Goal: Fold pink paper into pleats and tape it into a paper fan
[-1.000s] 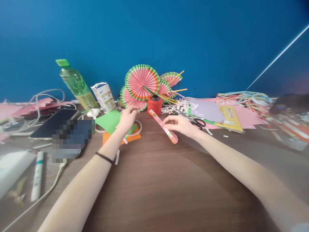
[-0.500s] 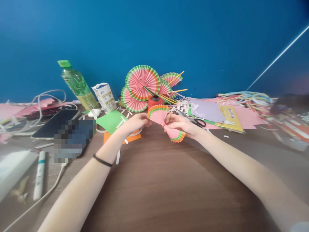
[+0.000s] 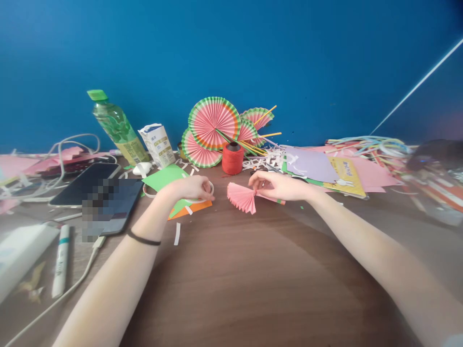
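A pink pleated paper fan [image 3: 241, 197] is pinched at its gathered middle by my right hand [image 3: 277, 185], low over the table. One half spreads toward the left; the other is mostly hidden under the hand. My left hand [image 3: 193, 188] is closed on a white roll of tape [image 3: 211, 189], whose rim shows beside the fingertips. Beneath that hand lie a green paper sheet [image 3: 164, 177] and an orange paper sheet [image 3: 197, 208]. Behind both hands stands a red spool of thread [image 3: 232, 159].
Finished round paper fans [image 3: 213, 123] lean at the blue wall. A green bottle [image 3: 117, 125] and a white carton [image 3: 157, 144] stand left of them, with phones [image 3: 85, 184] and cables nearby. Purple paper [image 3: 311, 164] and a yellow booklet [image 3: 345, 178] lie at right.
My right hand has lowered the fan and turned it, so its plain pink side shows and the spool is uncovered. My left hand has moved left and down onto the roll of tape.
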`<act>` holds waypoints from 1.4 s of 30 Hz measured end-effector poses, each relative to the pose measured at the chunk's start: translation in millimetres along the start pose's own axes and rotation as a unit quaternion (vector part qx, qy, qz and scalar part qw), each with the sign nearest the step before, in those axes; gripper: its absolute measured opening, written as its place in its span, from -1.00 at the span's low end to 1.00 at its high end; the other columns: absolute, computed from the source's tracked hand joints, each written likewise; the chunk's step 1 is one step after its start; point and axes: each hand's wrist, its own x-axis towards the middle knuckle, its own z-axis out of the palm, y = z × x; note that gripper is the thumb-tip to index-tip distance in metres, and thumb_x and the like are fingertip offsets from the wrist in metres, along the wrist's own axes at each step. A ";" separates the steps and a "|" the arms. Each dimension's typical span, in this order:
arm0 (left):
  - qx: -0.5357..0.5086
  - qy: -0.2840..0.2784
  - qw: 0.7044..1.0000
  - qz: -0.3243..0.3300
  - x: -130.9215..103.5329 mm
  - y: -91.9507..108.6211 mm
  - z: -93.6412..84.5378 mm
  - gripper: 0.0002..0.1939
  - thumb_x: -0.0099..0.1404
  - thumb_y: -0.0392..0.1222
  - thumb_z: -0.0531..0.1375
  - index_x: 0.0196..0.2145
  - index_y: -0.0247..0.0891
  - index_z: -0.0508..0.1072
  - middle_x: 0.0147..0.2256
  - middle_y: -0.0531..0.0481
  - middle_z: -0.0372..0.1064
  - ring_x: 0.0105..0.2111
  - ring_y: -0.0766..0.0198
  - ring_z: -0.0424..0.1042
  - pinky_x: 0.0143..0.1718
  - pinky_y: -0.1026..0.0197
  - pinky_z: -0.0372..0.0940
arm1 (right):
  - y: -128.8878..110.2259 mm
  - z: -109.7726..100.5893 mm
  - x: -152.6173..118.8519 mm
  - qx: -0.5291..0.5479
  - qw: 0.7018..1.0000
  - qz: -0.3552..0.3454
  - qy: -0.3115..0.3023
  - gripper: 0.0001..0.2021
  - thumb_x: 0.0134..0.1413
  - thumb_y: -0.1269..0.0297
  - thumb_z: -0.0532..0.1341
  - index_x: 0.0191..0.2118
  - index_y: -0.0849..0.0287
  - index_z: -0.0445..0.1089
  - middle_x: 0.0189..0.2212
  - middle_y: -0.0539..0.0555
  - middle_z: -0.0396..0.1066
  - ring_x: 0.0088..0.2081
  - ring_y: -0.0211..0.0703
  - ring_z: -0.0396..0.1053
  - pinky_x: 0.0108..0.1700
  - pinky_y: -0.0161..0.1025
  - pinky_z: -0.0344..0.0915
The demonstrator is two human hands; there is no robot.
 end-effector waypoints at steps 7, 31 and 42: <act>0.048 0.000 0.999 0.006 -2.2 -2.5 -4.5 -0.89 -0.05 -0.21 0.09 -0.48 -0.20 0.36 -0.58 0.08 0.26 -0.58 0.32 0.22 -0.56 0.28 0.02 | -1.8 17.5 5.2 -0.087 0.994 -0.060 0.022 -0.84 0.01 0.42 0.09 -0.28 0.15 0.37 -0.29 0.06 0.39 -0.34 -0.22 0.35 -0.30 -0.24 0.34; -0.213 0.021 0.965 0.153 -16.6 42.6 2.8 -0.49 0.09 -0.23 0.10 0.05 -0.24 0.24 -0.22 -0.06 0.43 -0.25 0.24 0.42 -0.28 0.27 0.26 | -25.7 50.5 4.3 -0.075 0.954 -0.109 0.270 -0.56 0.08 0.36 0.05 0.12 0.04 0.17 0.04 0.14 0.18 0.13 0.03 0.12 0.11 0.08 0.19; -0.204 0.040 0.962 0.174 -10.4 38.9 6.7 -0.51 0.11 -0.25 0.05 0.05 -0.25 0.27 -0.30 -0.01 0.46 -0.25 0.25 0.42 -0.28 0.29 0.26 | -30.1 44.3 4.2 0.126 0.962 -0.072 0.231 -0.61 -0.03 0.50 0.04 -0.05 0.10 0.31 0.04 0.06 0.29 0.07 -0.12 0.24 0.04 -0.09 0.28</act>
